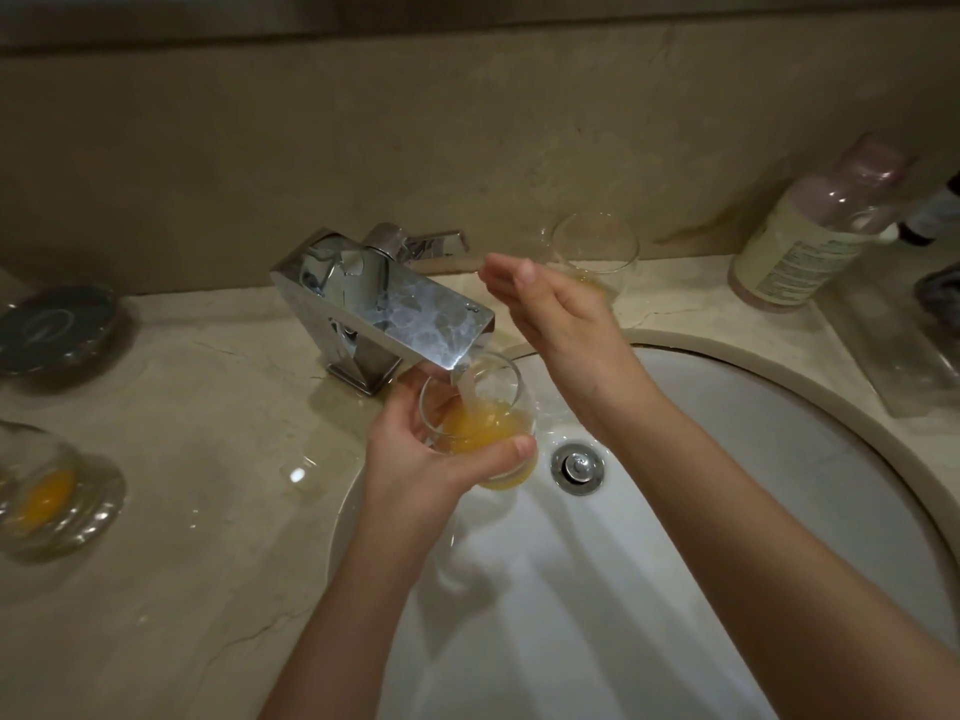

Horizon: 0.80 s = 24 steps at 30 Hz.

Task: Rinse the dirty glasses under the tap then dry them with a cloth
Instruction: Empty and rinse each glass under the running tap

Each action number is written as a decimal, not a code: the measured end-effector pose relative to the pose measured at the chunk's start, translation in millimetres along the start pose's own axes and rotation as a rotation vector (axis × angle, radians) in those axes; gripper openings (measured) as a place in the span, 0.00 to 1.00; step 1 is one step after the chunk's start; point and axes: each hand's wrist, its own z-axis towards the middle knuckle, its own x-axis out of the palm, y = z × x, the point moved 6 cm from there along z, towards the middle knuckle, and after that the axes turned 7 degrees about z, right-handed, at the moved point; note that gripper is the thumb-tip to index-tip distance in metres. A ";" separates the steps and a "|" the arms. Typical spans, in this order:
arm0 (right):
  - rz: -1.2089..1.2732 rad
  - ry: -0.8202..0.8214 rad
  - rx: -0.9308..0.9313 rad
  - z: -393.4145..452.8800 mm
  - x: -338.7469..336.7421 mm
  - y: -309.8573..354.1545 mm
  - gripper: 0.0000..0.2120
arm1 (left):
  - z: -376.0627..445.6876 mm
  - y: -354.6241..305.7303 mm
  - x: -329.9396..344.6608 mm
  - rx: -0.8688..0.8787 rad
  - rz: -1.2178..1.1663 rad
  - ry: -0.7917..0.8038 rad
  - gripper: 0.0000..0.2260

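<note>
Near the centre of the frame the left hand (431,459) grips a stemless glass (480,423), its fingers (511,452) curled round the lower wall with the thumb across the front. The glass is tilted under the spout of the chrome tap (384,309), and a stream of water (464,383) runs into it, stirring the orange liquid pooled at its bottom. The glass hangs over the upper left part of the white sink (701,459), just left of the metal drain plug (578,467). The right hand (561,314) hovers above and to the right of the spout with its fingers straight and loosely together, holding nothing. Just behind that hand, on the beige tabletop (208,407), stands a second glass (597,252) with a little orange residue at its base. At the lower left edge of the frame a third glass (47,491), blurred, also carries orange dregs. A dark round dish (57,330) sits at the left edge, and a labelled bottle (815,226) stands in the upper right beside a clear tray (914,366).
</note>
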 end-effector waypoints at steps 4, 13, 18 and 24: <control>0.003 -0.006 0.093 -36.2 -8.0 -21.0 0.25 | -0.6 1.9 -0.3 -0.004 -0.065 0.011 0.38; 0.556 0.056 0.647 -76.7 13.1 -62.3 0.21 | -4.7 7.5 7.8 -0.106 -0.295 0.028 0.30; 0.483 -0.081 0.525 -72.9 -0.8 -58.3 0.14 | -4.7 9.4 -11.5 -0.030 0.069 -0.090 0.28; 0.240 -0.059 0.405 -62.5 -11.0 -46.6 0.10 | -1.5 -3.3 2.6 -0.117 0.186 0.194 0.04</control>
